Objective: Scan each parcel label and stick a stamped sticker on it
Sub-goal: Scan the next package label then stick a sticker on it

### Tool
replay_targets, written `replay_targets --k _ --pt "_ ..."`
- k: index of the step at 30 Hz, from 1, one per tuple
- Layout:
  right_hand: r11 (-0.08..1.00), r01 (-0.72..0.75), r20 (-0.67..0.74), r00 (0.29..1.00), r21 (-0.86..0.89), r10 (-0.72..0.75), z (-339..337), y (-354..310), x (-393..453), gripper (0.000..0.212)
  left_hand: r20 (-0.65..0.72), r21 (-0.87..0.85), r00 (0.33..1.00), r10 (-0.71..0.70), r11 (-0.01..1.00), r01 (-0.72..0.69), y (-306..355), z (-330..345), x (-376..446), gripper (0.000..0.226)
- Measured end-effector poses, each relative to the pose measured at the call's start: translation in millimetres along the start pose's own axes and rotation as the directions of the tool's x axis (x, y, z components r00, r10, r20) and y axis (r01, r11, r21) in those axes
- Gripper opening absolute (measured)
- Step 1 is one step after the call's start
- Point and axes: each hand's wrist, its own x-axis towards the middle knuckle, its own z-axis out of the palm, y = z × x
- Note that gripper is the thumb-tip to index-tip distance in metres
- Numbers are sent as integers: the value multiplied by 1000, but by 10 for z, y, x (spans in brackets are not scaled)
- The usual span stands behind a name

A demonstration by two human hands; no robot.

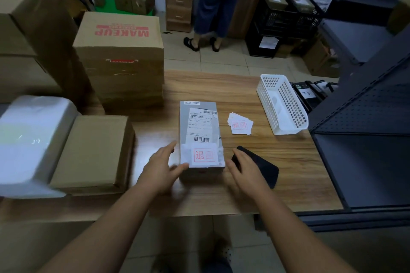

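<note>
Parcel [200,137] lies flat mid-table [288,162], long axis running straight away from the person, near end between the two hands. Label [199,125] on top w/ barcodes; a stamped sticker [204,154] already sits on the near end, so this one looks done (scan can't be confirmed).

L hand [163,167] is just left of the near corner, fingers spread and relaxed, thumb tip at or touching the edge; grip wide, holding nothing. Blurred, so contact unclear. R hand [246,169] is just right of the near right corner, fingers straight, resting over a black device [264,168], prob. the scanner; not curled round it as far as visible.

Both hands flank the short near end, roughly equally close. Next move likely: clamp both long sides and shift the parcel off. Sticker pile [240,123] lies right of the parcel, nearer R hand; white basket [281,104] beyond it.
</note>
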Motion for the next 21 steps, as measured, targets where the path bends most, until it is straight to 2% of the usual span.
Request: replay_targets --k 2,3,4,6,9,13,15,21 --pt "991 -47 142 989 124 29 3 -127 106 81 76 -80 997 -1 997 7 -19 34 40 96" --pt "977 -86 216 975 196 43 11 -172 158 85 101 -113 995 18 994 -7 -13 62 60 97" --pt "963 -112 267 963 244 44 32 -191 205 83 107 -158 993 44 987 -26 2 90 78 94" --pt "955 -103 281 960 280 21 37 -214 238 74 76 -231 995 65 972 -45 46 119 95 85" --pt "944 -23 229 972 328 -56 -94 -232 180 77 -17 -241 996 84 967 -85 163 70 15 82" --pt "906 210 74 964 368 -254 -497 -411 31 79 -198 -272 964 178 935 -228 583 -261 -169 81" --pt "868 324 -41 942 376 -333 -763 -563 -53 76 -279 -227 926 253 920 -320 859 -492 -273 87" --pt "771 567 -243 823 290 -514 -1531 -980 -413 90 -501 -69 767 400 865 -497 1692 -1023 -818 91"
